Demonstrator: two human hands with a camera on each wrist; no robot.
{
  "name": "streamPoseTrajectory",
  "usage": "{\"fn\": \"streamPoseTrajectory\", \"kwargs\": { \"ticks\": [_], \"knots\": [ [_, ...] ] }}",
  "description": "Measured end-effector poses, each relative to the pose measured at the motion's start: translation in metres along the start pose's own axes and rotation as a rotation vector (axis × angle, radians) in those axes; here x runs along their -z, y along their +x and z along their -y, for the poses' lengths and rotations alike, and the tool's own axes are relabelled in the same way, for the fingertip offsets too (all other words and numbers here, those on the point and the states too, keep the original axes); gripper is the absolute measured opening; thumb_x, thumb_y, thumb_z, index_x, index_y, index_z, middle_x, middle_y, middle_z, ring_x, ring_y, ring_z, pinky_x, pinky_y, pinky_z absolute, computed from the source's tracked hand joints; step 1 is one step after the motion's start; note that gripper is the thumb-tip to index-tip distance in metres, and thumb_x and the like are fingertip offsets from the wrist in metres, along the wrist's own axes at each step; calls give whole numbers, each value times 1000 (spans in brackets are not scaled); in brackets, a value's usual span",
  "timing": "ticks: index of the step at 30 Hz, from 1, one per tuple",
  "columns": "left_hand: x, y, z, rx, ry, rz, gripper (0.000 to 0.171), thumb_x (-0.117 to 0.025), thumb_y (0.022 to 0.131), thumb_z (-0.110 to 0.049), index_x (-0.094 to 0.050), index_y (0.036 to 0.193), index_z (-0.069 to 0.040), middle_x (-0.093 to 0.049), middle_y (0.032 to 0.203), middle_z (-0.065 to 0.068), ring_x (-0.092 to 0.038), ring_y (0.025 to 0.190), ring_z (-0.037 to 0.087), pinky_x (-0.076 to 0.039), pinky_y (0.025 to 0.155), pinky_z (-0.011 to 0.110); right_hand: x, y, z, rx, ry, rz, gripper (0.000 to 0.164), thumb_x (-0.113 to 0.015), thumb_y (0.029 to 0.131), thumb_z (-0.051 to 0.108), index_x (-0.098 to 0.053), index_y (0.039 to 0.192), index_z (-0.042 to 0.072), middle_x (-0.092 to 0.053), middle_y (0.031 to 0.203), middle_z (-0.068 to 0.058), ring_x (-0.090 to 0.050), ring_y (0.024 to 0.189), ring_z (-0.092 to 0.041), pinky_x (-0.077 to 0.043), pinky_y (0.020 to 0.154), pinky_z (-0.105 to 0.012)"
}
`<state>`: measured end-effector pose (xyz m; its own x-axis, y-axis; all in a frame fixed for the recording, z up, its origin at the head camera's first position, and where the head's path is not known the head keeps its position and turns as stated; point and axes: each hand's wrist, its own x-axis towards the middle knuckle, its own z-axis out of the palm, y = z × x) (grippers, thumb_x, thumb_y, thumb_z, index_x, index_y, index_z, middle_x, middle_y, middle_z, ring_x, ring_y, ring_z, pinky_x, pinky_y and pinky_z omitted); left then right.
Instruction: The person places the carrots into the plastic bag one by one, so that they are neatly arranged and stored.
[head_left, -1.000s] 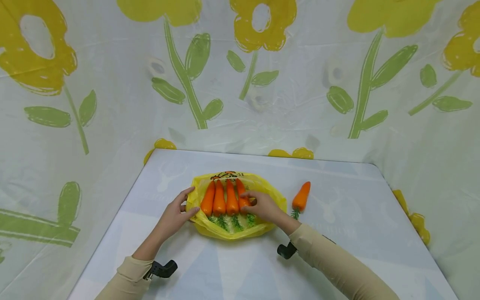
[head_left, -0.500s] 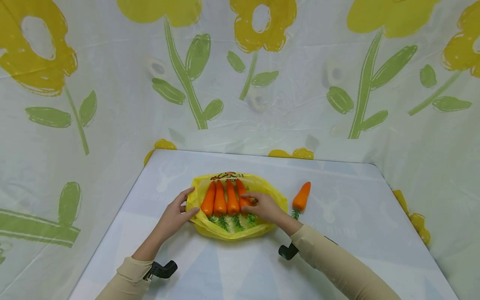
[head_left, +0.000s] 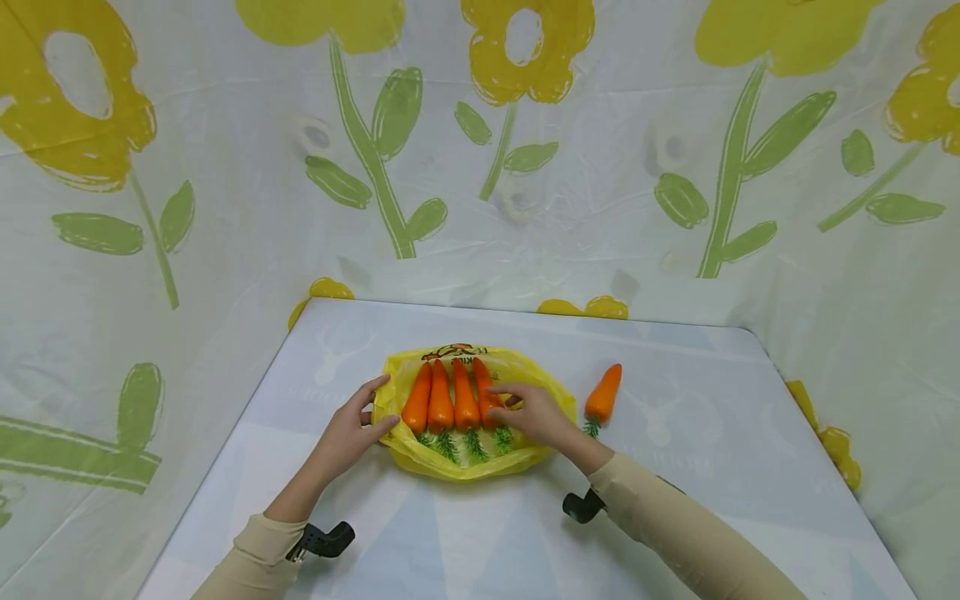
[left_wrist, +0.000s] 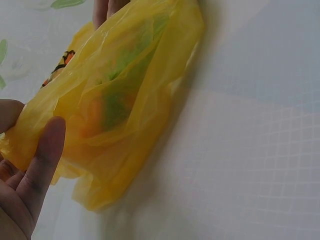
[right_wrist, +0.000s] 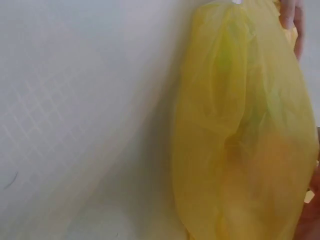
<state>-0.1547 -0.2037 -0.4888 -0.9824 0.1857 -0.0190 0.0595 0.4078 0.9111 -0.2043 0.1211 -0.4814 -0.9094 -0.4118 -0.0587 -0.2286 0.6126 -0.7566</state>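
Note:
A yellow plastic bag (head_left: pixel 536 375) lies on the table with its mouth facing the person. Several orange toy carrots (head_left: pixel 439 404) with green tops lie side by side in it, tips pointing away. At the bag's left edge, the left hand (head_left: pixel 352 431) pinches the plastic between thumb and fingers; the left wrist view shows this plastic (left_wrist: pixel 35 130) up close. The right hand (head_left: pixel 536 415) is over the bag's right part, fingertips at the rightmost carrot (head_left: pixel 486 387), loosely bent around no clear grip. In the right wrist view the bag (right_wrist: pixel 240 125) hides most of that hand.
One more orange carrot (head_left: pixel 603 396) lies on the pale table (head_left: pixel 697 400), right of the bag. Behind and beside the table hangs a sheet (head_left: pixel 600 167) printed with yellow flowers. Each wrist carries a black camera mount (head_left: pixel 327 540).
The right hand has drawn slightly to the right, and its fingertips have eased back from the rightmost carrot. The left hand and the bag have stayed almost still.

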Motion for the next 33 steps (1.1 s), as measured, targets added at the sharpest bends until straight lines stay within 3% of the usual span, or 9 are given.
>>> {"fn": "streamPoseTrajectory", "kwargs": {
  "ticks": [10, 18, 23, 29, 33],
  "knots": [
    [0, 0, 2, -8, 4, -9, 73, -70, 98, -18, -31, 159, -9, -46, 146, 29, -67, 110, 36, -60, 73, 27, 10, -8, 2, 15, 25, -32, 37, -72, 96, 31, -71, 132, 20, -71, 122, -2, -65, 96, -16, -55, 70, -29],
    [0, -1, 1, -1, -24, 0, 72, -69, 98, -17, -31, 159, -10, -49, 142, 26, -68, 108, 34, -60, 72, 27, 19, -15, 3, 13, 49, -68, 33, -73, 96, 24, -72, 129, 18, -73, 109, 2, -63, 84, -15, -54, 59, -30],
    [0, 0, 1, -6, -28, 6, 73, -69, 98, -18, -30, 159, -10, -49, 142, 27, -67, 110, 35, -60, 73, 28, 25, -20, 2, 14, 67, -91, 33, -72, 97, 23, -72, 129, 15, -73, 112, 0, -64, 84, -16, -56, 62, -30],
    [0, -1, -3, -21, -23, 3, 72, -67, 99, -14, -28, 159, -4, -44, 147, 31, -67, 110, 38, -61, 73, 30, 33, -26, -4, 41, 80, -112, 30, -72, 97, 24, -73, 127, 21, -73, 109, 3, -62, 83, -16, -57, 62, -29],
    [1, -1, -1, -28, -37, 7, 73, -69, 99, -17, -29, 159, -6, -44, 148, 30, -68, 108, 35, -60, 72, 29, 36, -31, -9, 60, 103, -124, 29, -72, 97, 22, -73, 126, 19, -74, 110, -2, -62, 83, -17, -57, 62, -29]
  ]
}}
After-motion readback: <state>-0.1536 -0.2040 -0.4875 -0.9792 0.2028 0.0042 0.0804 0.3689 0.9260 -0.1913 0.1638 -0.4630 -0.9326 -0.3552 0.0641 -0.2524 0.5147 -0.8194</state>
